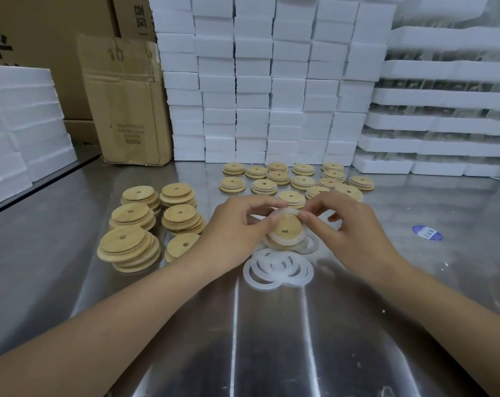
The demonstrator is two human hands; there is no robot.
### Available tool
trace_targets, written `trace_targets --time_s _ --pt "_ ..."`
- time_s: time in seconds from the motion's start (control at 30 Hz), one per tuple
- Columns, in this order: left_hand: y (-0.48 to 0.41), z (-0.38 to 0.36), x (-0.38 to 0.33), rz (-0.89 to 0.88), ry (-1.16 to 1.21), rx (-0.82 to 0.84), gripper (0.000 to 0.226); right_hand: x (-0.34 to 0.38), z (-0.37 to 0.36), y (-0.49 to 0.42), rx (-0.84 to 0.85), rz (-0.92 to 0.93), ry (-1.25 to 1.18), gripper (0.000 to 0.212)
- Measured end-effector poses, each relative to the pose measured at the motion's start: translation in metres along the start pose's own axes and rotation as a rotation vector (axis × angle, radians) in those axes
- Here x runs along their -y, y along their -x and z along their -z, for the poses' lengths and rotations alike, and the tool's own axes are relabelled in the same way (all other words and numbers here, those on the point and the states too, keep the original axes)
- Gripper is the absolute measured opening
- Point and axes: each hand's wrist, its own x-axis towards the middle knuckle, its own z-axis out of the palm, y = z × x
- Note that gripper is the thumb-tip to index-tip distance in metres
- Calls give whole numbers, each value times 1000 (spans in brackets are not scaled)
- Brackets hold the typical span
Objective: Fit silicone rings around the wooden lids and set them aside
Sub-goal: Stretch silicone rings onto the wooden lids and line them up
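Six stacks of bare lids (pixel 132 214), about fifteen ringed lids (pixel 302 182), one held lid (pixel 286 226), several loose rings (pixel 261 278).

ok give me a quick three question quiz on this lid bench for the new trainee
1. True or false: the left hand holds a wooden lid while the right hand pinches a silicone ring onto it.
2. Fill in: the unringed lid stacks sit to the person's ____.
3. The loose ring pile lies: A nearer the person than the held lid; B beyond it; C left of the stacks.
Key: 1 true; 2 left; 3 A.
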Motion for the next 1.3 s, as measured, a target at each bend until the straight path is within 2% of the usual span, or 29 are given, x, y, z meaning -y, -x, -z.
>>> trace_targets --time_s 0.13,0.3,0.63,0.97,1.3 --pt "-2 2 1 37 -22 -58 13 2 2 -1 28 -14 -5 6" --pt "-5 5 0 111 -37 -52 11 5 7 -1 83 -31 -27 7" --pt "-8 25 -11 265 38 112 13 3 11 -4 159 -58 -36 12" --pt "-6 24 -10 171 -67 78 13 3 7 -2 145 -33 -55 10" --pt "-6 25 -9 228 54 93 13 7 7 0 130 -31 -86 10"
